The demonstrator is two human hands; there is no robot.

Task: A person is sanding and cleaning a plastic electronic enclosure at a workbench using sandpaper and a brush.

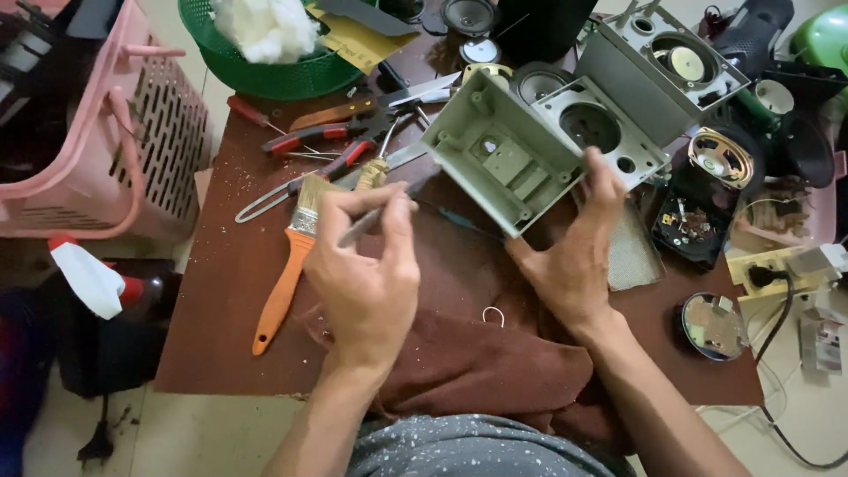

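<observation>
Grey plastic speaker box point(505, 159) sits tilted up above the middle of the brown bench point(221, 291), with its open inside turned toward the person. Right hand point(572, 256) holds the box from below, thumb up on its front panel with the round holes and fingers spread under its lower edge. Left hand point(367, 278) is closed around a thin grey tool point(384, 212), pinched between thumb and fingers. The tip of the tool points at the lower corner of the box.

Just beside the left hand lies a paintbrush point(291, 261) with an orange handle. Behind it are pliers with red handles point(331, 150) and a screwdriver point(252, 113). A dark brown cloth point(495, 362) lies on the near part of the bench, under both wrists.

Farther back stands a green basket point(265, 75) with white fluff in it. A pink basket point(106, 132) is off the left side of the bench. Another grey speaker box point(662, 71) lies behind the held one, near loose round speakers point(723, 157). A small round mirror point(714, 325) lies near the right edge.
</observation>
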